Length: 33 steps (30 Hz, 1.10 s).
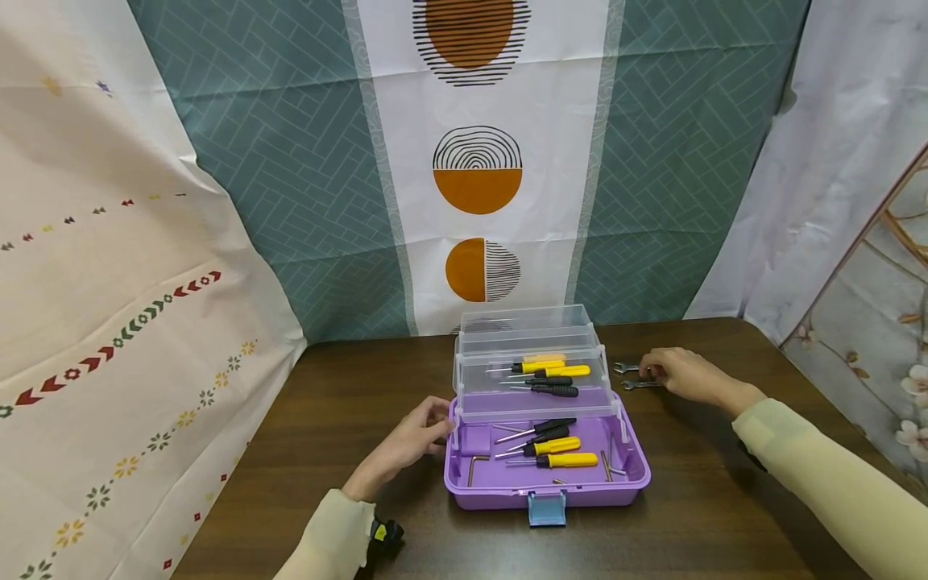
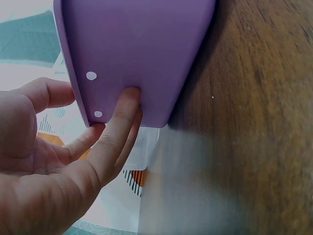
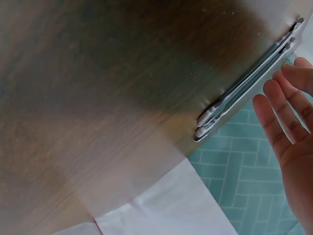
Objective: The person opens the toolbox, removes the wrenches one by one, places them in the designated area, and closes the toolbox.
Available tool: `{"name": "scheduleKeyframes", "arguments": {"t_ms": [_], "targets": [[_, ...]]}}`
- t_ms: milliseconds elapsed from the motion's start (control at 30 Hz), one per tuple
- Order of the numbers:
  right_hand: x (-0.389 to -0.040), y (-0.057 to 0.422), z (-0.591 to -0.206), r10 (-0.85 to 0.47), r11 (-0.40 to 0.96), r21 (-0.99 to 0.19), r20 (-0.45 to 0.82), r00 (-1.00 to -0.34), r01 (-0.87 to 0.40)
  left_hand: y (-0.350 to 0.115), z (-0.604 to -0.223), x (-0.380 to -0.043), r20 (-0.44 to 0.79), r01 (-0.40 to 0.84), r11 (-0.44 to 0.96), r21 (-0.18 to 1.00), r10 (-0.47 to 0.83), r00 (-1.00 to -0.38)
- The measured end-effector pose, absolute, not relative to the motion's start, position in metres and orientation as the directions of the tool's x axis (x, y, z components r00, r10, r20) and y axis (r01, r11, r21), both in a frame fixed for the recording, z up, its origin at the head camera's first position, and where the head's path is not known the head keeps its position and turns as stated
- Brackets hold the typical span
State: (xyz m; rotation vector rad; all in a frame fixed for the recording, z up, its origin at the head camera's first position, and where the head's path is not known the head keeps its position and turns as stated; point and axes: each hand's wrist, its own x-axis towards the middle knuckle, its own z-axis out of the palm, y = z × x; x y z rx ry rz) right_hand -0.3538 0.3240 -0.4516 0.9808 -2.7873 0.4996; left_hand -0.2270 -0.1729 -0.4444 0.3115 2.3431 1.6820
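Note:
A purple toolbox stands on the table, its clear lid and upper tray raised at the back. My left hand is at its left end. In the left wrist view, straight fingers press the purple side wall, with the thumb at the rim. To the right of the box, my right hand hovers by two metal wrenches lying side by side. Between its loosely bent fingers and the wrenches a gap shows in the right wrist view.
Yellow and black screwdrivers lie inside the box, with others in the raised tray. An L-shaped hex key and small metal pieces are in the box too. A blue latch hangs open in front. Patterned cloths surround the wooden table.

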Motion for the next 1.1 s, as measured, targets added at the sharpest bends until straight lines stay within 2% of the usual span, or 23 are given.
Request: {"name": "scheduleKeyframes", "arguments": {"t_ms": [200,467,767,1100], "targets": [[-0.3532,0.3235,-0.4506,-0.574,0.730,-0.275,0.251,-0.780,-0.626,-0.1725,-0.4446,-0.2264,-0.063,0.041,0.317,0.947,0.311,-0.948],[-0.3545,0.3201,-0.4531,-0.561,0.692,-0.308,0.341,-0.754,-0.653,-0.1727,-0.4462,-0.2273,-0.054,0.048,0.314,0.948,0.307,-0.950],[-0.3539,0.3161,-0.4543,-0.505,0.707,-0.370,0.334,-0.796,-0.603,-0.1727,-0.4467,-0.2274,-0.053,0.050,0.310,0.949,0.313,-0.948],[-0.3542,0.3143,-0.4573,-0.488,0.702,-0.397,0.337,-0.805,-0.591,-0.1724,-0.4469,-0.2280,-0.050,0.054,0.313,0.948,0.315,-0.948]]}}
